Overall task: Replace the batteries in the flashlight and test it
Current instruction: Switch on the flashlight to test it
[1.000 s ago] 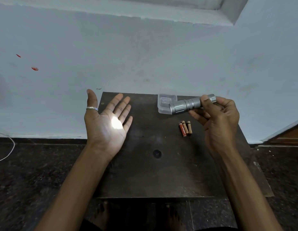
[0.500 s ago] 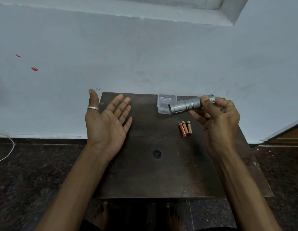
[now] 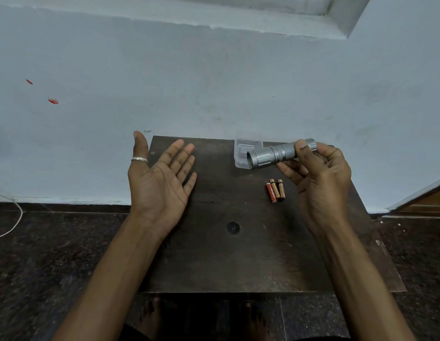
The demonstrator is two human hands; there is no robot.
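Flashlight (image 3: 273,156) gripped in right hand (image 3: 322,185) — aimed, seemingly, at left hand (image 3: 160,183), fingers spread wide.

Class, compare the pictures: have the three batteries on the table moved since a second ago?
No. The three batteries stay put, same gap from the round dark mark and the clear plastic case.

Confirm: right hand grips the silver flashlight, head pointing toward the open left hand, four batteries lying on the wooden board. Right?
Not quite. The head view shows three batteries, not four, lying side by side on the wooden board. The rest holds: the right hand grips the silver flashlight, its head pointing toward the open left hand.
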